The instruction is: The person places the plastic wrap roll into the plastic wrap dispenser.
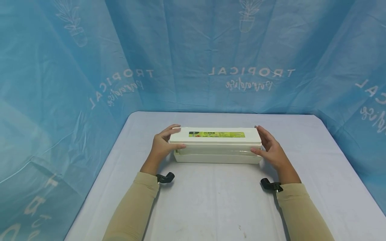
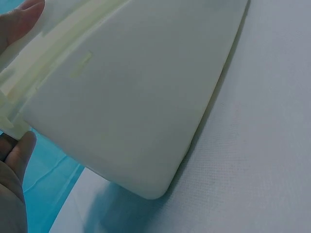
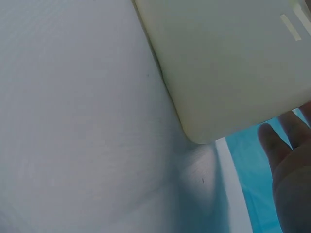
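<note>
A long white cling film box (image 1: 217, 159) stands on the table, its length running left to right. On its white lid (image 1: 218, 138) is a green and yellow label (image 1: 217, 134). A pale, shiny band shows between lid and base; I cannot tell if the lid is fully seated. My left hand (image 1: 163, 142) grips the left end, thumb at the front and fingers round the back. At the right end my right hand (image 1: 270, 150) holds it likewise. Both wrist views show the box's plain pale wall (image 2: 146, 97) close up, with only some fingertips (image 3: 273, 141) visible.
A white cloth (image 1: 211, 201) covers the table, with a few small stains near the front. Blue printed curtains (image 1: 193, 50) hang behind and along both sides. Each wrist carries a small black camera mount (image 1: 165, 178).
</note>
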Tool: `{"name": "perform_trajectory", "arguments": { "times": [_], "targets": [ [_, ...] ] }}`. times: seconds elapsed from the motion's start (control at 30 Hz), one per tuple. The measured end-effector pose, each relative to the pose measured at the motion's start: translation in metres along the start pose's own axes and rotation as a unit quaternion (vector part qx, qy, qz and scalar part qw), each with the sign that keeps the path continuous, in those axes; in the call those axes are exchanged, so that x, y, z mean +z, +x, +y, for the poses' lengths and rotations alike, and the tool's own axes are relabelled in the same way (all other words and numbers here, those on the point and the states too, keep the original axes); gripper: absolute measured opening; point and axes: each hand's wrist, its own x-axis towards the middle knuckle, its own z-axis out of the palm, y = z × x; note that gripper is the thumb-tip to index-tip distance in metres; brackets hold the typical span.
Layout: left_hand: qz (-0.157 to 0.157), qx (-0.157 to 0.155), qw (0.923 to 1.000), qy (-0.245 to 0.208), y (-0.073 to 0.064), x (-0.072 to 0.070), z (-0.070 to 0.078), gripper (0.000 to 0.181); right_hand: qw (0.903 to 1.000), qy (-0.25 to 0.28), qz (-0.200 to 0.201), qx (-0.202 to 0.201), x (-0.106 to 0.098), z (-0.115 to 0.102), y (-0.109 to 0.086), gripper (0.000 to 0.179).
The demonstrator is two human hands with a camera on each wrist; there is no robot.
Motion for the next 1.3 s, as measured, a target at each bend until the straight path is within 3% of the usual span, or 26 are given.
{"name": "perform_trajectory", "arguments": {
  "times": [0.23,0.63,1.03,1.3],
  "targets": [
    [0.001,0.001,1.0,0.005,-0.0012,0.0008,0.0002,0.073,0.9993,-0.02,-0.001,0.032,-0.0003,-0.0044,0.0045,0.101],
    [0.001,-0.002,1.0,-0.007,-0.0003,0.0016,-0.0002,0.072,0.9988,-0.026,-0.015,0.039,-0.0043,-0.0057,0.0072,0.103],
    [-0.012,0.016,0.9998,0.0,-0.0013,0.0015,0.0017,0.071,0.9972,-0.06,-0.043,-0.004,-0.0081,-0.0049,0.0096,0.098],
    [-0.016,0.011,0.9997,-0.013,-0.0035,0.0022,-0.0001,0.071,0.9977,-0.033,-0.042,-0.04,-0.0064,-0.0047,0.0099,0.096]
  ]
}}
